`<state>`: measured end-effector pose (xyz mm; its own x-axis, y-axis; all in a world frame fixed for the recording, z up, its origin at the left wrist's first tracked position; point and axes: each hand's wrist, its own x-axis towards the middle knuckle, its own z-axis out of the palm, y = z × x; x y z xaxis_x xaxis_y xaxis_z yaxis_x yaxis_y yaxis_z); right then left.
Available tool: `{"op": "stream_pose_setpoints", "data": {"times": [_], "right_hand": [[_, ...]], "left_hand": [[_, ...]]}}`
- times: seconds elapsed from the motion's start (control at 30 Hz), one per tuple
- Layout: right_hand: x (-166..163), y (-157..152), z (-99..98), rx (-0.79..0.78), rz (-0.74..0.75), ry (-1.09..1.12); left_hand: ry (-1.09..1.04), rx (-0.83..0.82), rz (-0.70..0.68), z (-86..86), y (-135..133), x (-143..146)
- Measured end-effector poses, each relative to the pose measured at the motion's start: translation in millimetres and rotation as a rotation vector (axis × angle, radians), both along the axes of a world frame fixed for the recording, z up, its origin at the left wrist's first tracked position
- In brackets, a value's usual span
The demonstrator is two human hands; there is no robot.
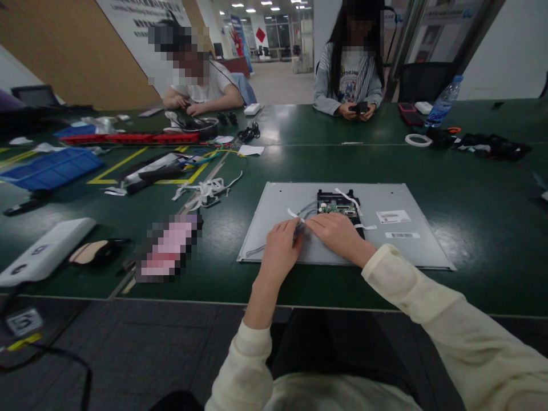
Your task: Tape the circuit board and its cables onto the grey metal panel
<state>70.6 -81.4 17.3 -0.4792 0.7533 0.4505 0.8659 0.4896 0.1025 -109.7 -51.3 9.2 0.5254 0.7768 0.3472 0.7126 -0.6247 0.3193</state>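
A grey metal panel [398,248] lies flat on the green table [299,160] in front of me. Near its top middle sits a black bracket with a green circuit board [337,206], with white tape strips and thin cables beside it. My left hand [280,248] rests on the panel's near left part, fingers curled and pinching a small dark thing I cannot make out. My right hand [338,235] lies just right of it, fingers pressed together on the panel and touching the same spot.
Two people sit across the table, each handling small dark parts. A blue tray [51,168], red strip [128,138], white cable bundle [205,191] and white device [43,251] lie left. A water bottle [443,103], tape roll [418,140] and black parts lie far right.
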Motion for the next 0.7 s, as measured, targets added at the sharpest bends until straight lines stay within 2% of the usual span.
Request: {"op": "stream_pose_setpoints", "data": {"times": [0.3,0.5,0.7], "right_hand": [[-6.2,-0.2,-1.6,-0.097,0.016,-0.069],[-8.1,-0.7,-2.5,-0.123,0.011,-0.094],[-7.3,1.8,-6.7,-0.137,0.07,-0.009]], "left_hand": [[-0.03,-0.002,0.021,1.6,-2.7,-0.7],[0.067,0.006,-0.004,3.5,-5.8,-0.1],[0.176,-0.008,-0.022,7.6,-7.3,3.5]]}}
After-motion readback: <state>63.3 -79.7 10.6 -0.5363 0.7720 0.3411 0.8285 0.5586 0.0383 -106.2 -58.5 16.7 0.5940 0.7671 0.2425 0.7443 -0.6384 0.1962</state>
